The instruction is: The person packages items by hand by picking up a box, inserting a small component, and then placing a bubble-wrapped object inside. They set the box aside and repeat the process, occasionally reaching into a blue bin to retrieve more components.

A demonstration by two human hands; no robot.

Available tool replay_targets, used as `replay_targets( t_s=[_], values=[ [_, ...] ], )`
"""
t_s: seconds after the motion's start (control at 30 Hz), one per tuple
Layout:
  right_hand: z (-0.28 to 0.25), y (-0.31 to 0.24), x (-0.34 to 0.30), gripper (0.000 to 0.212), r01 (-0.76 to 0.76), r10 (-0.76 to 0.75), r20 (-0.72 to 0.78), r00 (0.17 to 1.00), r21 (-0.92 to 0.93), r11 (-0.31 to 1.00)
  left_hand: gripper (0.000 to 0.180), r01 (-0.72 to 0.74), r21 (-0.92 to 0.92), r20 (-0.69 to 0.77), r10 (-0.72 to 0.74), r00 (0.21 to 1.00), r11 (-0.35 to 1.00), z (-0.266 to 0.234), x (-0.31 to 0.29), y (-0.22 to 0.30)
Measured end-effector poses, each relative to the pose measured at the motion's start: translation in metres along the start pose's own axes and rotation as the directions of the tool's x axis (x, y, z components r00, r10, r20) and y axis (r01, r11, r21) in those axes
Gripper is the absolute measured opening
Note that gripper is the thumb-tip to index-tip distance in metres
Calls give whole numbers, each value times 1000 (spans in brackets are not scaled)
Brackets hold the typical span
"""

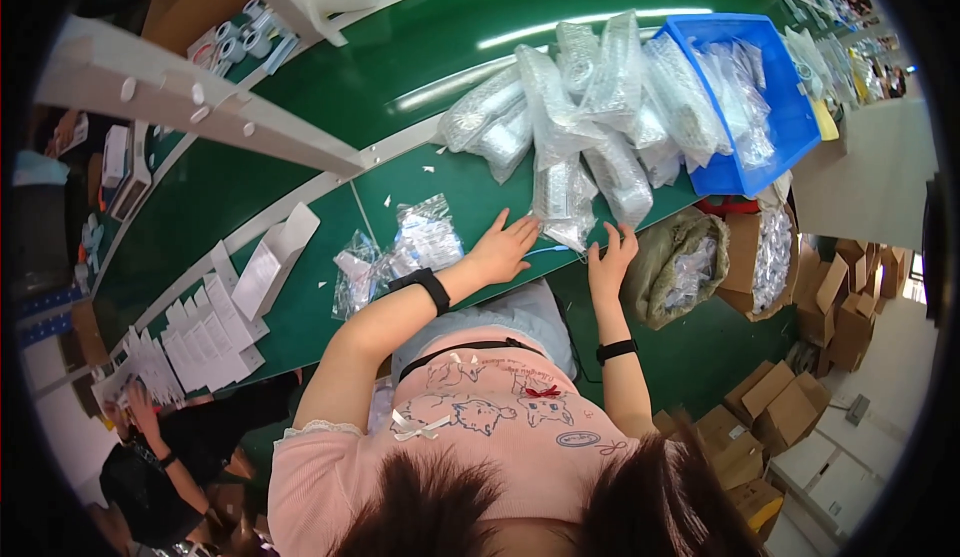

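Note:
My left hand (505, 249) lies with fingers stretched out at the near end of a bubble-wrapped package (564, 197) on the green table. My right hand (612, 257) is at the table's front edge, its fingers apart and slightly bent, close to the same package. Between the hands a light-blue cable (545, 250) runs along the tabletop. Beyond them rises a pile of bubble-wrap packages (612, 77). To the left of my left hand are clear plastic bags (428, 234) with small contents I cannot make out.
A tilted blue bin (795, 122) with clear bags stands at the right. Below it are a green sack (650, 277) and an open carton (742, 257). White boxes (275, 257) line the table's left side. A metal post (210, 97) crosses the upper left. Another person's hand (143, 412) shows lower left.

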State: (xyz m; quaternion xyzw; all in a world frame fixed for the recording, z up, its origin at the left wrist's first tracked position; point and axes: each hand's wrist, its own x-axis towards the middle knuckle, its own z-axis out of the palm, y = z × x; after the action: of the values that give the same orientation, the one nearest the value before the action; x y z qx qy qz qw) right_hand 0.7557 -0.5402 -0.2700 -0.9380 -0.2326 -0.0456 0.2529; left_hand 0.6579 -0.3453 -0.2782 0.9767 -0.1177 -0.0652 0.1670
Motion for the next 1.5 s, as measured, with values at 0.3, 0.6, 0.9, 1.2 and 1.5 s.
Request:
replay_targets(
  t_s=[0.3, 0.6, 0.9, 1.2, 1.5],
  values=[
    [49, -73, -32, 43, 239, -230, 204, 952, -20, 971, 63, 317, -50, -66, -320, 945, 947, -21, -79, -10],
    [65, -143, -19, 42, 205, -256, 86, 963, 383, 901, 59, 597, -294, -282, -665, 692, 746, -31, -154, -23],
    [49, -35, 43, 24, 90, -153, -236, 960, -256, 962, 90, 885, -232, -25, -912, 410, 404, -39, -194, -8],
    [41, -149, 1, 12, -65, 89, -9, 996, 604, 794, 96, 623, -494, -338, -794, 505, 606, 19, -164, -31],
    [-123, -34, 124, 35, 78, 48, -154, 987, 716, 693, 53, 135, -680, -641, -675, 365, 720, -184, -16, 0]
  ],
)
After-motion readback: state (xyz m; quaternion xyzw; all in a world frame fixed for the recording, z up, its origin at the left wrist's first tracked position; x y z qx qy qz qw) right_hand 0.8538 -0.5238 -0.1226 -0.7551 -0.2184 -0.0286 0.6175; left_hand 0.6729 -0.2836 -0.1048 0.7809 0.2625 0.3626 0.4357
